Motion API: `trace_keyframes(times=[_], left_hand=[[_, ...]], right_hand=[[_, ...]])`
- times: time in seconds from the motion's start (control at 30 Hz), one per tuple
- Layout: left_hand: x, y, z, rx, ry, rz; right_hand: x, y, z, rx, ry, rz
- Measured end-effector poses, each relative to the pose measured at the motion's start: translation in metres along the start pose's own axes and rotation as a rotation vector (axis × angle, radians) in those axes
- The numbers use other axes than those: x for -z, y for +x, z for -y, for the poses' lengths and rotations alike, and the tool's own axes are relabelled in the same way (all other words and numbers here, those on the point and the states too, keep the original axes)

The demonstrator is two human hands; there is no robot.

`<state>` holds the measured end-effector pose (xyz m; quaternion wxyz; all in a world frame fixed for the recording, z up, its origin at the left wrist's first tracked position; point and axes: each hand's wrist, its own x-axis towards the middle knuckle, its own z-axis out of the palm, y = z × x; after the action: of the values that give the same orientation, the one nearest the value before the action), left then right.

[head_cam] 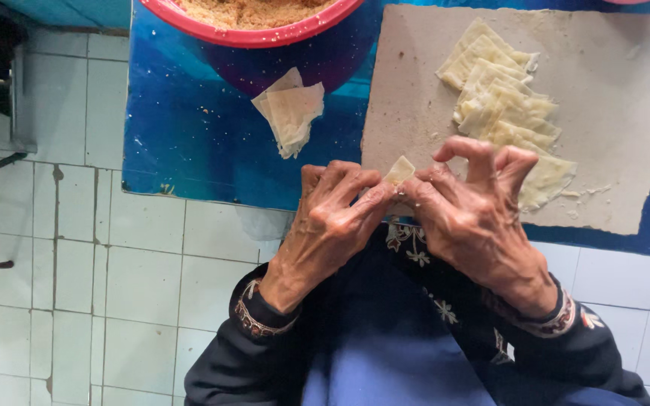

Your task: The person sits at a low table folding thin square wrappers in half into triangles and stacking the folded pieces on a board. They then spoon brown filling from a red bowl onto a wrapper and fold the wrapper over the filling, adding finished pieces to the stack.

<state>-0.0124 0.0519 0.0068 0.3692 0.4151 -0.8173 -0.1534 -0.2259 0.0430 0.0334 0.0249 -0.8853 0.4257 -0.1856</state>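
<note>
While both hands [404, 207] pinch dough [399, 171], crumb-filled pink bowl [265, 34].

A bowl [257, 30] sits at the desk's [182, 143] far edge, loose wrappers [290, 111] just before it. Right of them lies a board [618, 113] carrying folded pieces [502, 105]. Both hands [408, 210] meet at the near edge.

No packages, labels, signs or screens appear anywhere in this view.
</note>
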Motion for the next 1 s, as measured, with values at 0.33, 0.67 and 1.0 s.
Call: trace_keyframes(times=[0.33, 0.67, 1.0], left_hand=[[-0.002, 0.004, 0.0, -0.004, 0.09, 0.0], [-0.005, 0.0, 0.002, -0.028, 0.126, 0.018], [-0.009, 0.002, 0.003, -0.017, 0.232, 0.03]], right_hand=[[-0.006, -0.002, -0.002, -0.052, 0.011, -0.042], [-0.009, -0.01, 0.006, -0.068, -0.077, -0.114], [-0.008, -0.01, 0.009, -0.074, -0.116, -0.133]])
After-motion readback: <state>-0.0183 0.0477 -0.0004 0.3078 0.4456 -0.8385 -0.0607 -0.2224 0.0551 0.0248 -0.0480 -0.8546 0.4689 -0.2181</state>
